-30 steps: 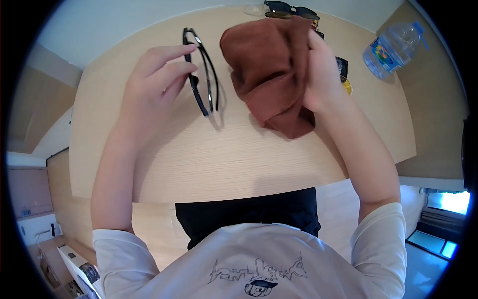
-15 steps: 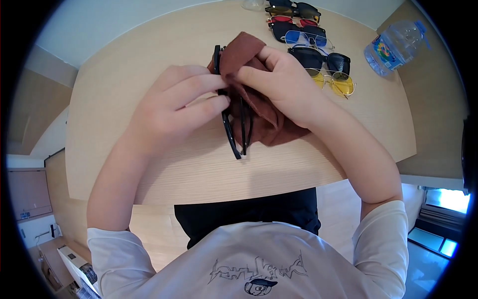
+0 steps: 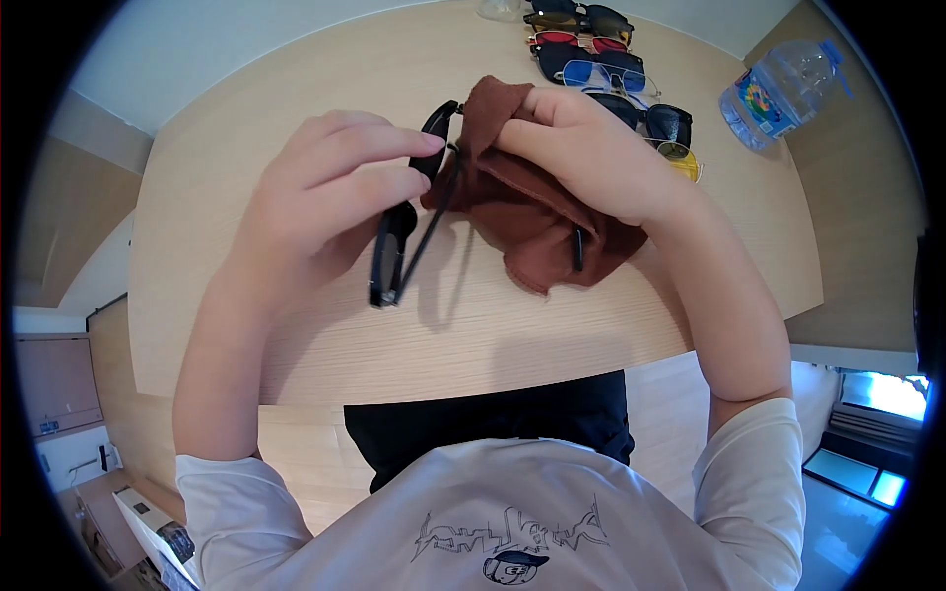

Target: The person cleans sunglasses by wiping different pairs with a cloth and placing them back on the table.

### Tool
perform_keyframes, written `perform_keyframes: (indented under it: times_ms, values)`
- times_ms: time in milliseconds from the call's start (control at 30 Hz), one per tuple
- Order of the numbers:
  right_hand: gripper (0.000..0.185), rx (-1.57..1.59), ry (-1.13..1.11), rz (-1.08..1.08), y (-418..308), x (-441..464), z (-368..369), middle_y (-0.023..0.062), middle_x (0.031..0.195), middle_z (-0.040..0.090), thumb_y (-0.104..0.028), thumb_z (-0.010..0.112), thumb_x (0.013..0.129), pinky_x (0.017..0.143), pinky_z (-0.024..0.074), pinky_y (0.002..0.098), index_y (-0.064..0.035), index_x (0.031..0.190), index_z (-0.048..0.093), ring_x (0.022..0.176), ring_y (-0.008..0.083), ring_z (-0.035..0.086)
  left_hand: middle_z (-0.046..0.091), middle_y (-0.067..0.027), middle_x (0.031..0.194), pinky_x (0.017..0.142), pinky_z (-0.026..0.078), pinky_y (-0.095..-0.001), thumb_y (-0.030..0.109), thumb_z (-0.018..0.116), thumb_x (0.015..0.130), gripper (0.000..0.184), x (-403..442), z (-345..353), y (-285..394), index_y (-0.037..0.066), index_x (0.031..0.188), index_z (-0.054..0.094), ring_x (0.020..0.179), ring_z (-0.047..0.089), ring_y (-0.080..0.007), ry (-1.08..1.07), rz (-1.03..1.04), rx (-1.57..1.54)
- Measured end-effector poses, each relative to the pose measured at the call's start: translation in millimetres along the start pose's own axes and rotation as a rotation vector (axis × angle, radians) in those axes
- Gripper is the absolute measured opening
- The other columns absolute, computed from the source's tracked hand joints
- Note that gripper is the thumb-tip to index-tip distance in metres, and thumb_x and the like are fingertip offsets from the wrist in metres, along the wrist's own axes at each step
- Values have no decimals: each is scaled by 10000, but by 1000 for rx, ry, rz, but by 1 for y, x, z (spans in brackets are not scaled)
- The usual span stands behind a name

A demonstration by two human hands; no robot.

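Observation:
My left hand is closed on the front frame of a pair of black sunglasses, held tilted over the table with one arm folded out toward the right. The fingertips press on the frame near its middle. My right hand pinches a brown cloth just to the right of the sunglasses. The cloth hangs in folds, its upper corner beside the top end of the frame. A short dark bar shows at the cloth's lower right; what it belongs to is hidden.
Beyond my right hand, several sunglasses lie in a row, among them a blue-lensed pair and a dark pair. A clear plastic bottle with a blue label stands at the back right of the wooden table.
The sunglasses have come away from the cloth, moving left and tilting in my left hand. My right hand has shifted slightly right with the cloth, which now hangs more open.

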State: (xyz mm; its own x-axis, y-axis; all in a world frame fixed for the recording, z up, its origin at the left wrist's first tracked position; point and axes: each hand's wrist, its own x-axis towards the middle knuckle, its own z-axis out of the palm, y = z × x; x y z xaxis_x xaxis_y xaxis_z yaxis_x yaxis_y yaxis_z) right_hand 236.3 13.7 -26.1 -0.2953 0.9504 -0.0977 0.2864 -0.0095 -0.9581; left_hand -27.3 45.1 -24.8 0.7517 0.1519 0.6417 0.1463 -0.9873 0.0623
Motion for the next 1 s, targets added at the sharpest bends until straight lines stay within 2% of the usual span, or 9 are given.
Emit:
perform_keyframes:
  times_ms: [200,500,600,667,700,767,800,933,1000]
  values:
    - [332,-109,-143,22,2,3,-12,53,959,710,-265,576,970,789,506,260,20,1107,680,843,120,625,688,-141,1167,821,553,-355,-80,719,739,301,-2,-17,-5,30,1010,650,993,664,-285,-30,-194,-140]
    - [323,-320,34,9,-5,1,-14,55,950,715,-240,555,978,789,513,267,23,1111,686,854,124,636,674,-112,1193,868,542,-339,-150,666,746,356,-10,-30,-17,37,1047,634,1067,651,-278,47,-328,-5]
    - [304,-112,108,63,-5,1,-1,71,989,719,-229,552,996,785,528,267,13,1123,685,881,133,659,666,-112,1168,863,550,-345,-168,675,721,375,-9,-26,-16,38,1032,638,1073,650,-291,78,-388,74]
    - [277,397,87,82,4,4,9,87,1002,717,-211,541,1019,771,542,268,12,1119,672,879,137,671,652,-140,1192,910,569,-391,-172,663,721,371,-14,-14,-25,32,1031,652,1159,641,-350,85,-201,151]
    - [277,397,86,82,7,3,10,87,1002,717,-211,541,1019,771,542,268,12,1119,672,879,137,671,652,-140,1192,910,569,-391,-172,663,721,371,-14,-10,-26,32,1031,652,1159,641,-350,86,-201,152]
    - [250,702,-129,73,8,1,13,91,1003,711,-194,530,1034,755,546,265,11,1104,655,855,129,666,636,-128,1170,933,577,-413,-194,654,733,368,-13,-3,-25,22,1032,665,1212,620,-374,133,-131,231]
    - [249,773,-95,90,5,-4,20,92,975,709,-195,534,1025,740,548,272,18,1083,650,829,131,661,633,-131,1161,951,579,-414,-213,639,747,369,-13,-4,-24,6,1044,666,1249,603,-384,135,-137,249]
    - [260,703,-181,91,4,-7,22,94,950,710,-202,537,1018,724,550,276,22,1077,655,823,133,662,643,-118,1118,942,557,-392,-189,704,712,389,-13,-5,-26,37,1029,694,1178,642,-346,217,-165,260]
    - [265,700,-341,74,2,-10,21,96,923,709,-205,529,1015,715,553,282,24,1049,658,813,139,662,639,-113,1125,970,550,-406,-194,690,732,385,-17,-9,-30,36,1041,701,1154,651,-339,312,-224,289]
